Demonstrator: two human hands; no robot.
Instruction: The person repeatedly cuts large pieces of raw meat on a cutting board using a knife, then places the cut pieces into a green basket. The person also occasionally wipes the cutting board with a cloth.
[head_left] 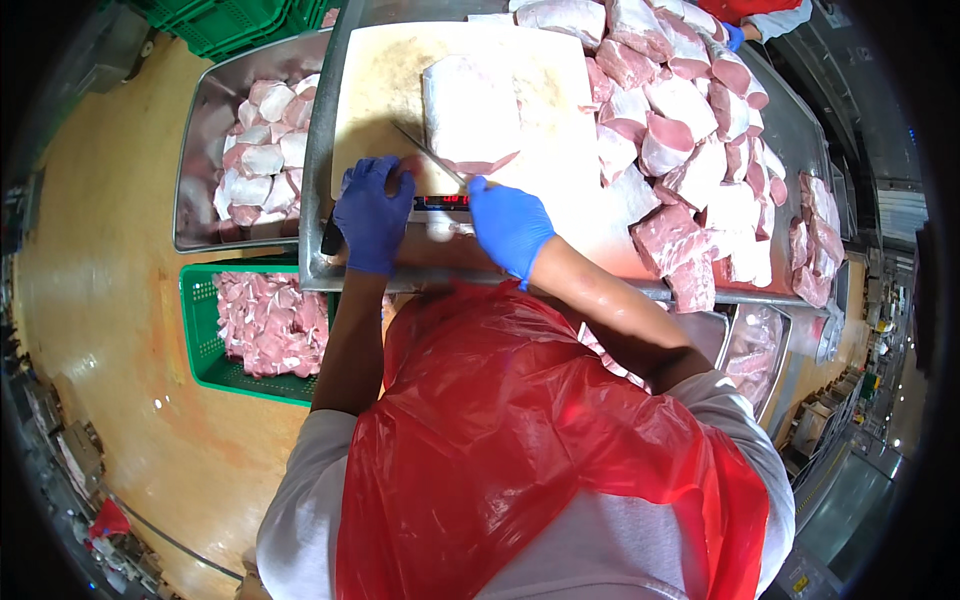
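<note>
A large pale slab of meat (pixel 468 105) lies on the white cutting board (pixel 380 75), its pink cut face toward me. My right hand (pixel 510 228), in a blue glove, is closed around the handle of a knife (pixel 428 153). The blade points away to the left, passing by the slab's near left corner. My left hand (pixel 374 215), also gloved in blue, is at the board's near left edge with its fingers curled. A small reddish patch shows by its fingertips; what it grips, if anything, is unclear. Between my hands sits a scale display (pixel 440 202) with red lit digits.
Many cut meat pieces (pixel 690 140) are heaped on the metal table (pixel 790 80) to the right. At left stand a metal bin (pixel 190 205) of meat chunks and a green crate (pixel 200 345) of trimmings. Another person's gloved hand (pixel 735 38) is at the far right.
</note>
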